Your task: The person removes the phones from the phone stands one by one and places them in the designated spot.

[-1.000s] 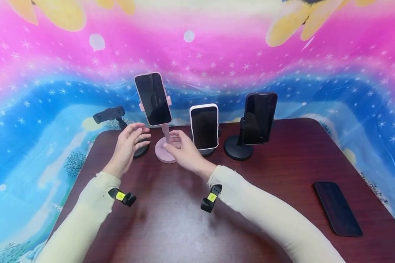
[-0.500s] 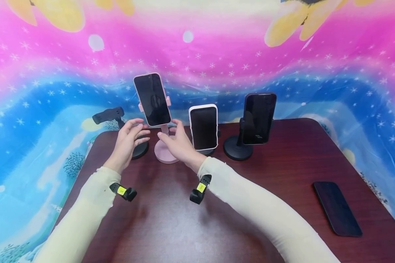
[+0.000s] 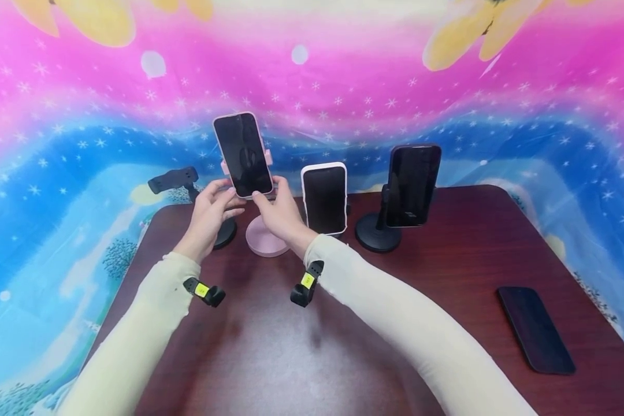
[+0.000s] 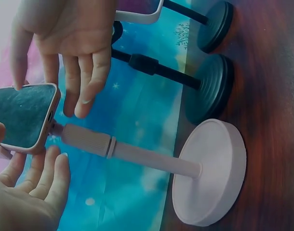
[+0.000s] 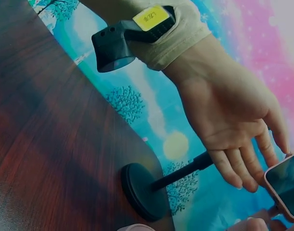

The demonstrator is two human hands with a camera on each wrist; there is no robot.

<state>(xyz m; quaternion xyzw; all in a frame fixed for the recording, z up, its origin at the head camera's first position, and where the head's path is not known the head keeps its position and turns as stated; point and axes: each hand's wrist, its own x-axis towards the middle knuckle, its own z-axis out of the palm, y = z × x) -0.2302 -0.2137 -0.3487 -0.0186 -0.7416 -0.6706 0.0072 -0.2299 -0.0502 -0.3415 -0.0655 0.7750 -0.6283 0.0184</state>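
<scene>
Near the table's (image 3: 270, 346) far edge, our left hand (image 3: 208, 216) and right hand (image 3: 283, 216), half-closed, pinch the pink-cased phone (image 3: 242, 151): likely rigid, fragile, best gripped at lower corners.

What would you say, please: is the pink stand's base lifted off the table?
No, the pink base sits flat on the dark red table.

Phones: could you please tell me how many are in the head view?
4: a pink-edged phone on the pink stand, a white-edged phone to its right, a dark phone on a black stand, and a black phone flat on the table; others may be hidden.
</scene>
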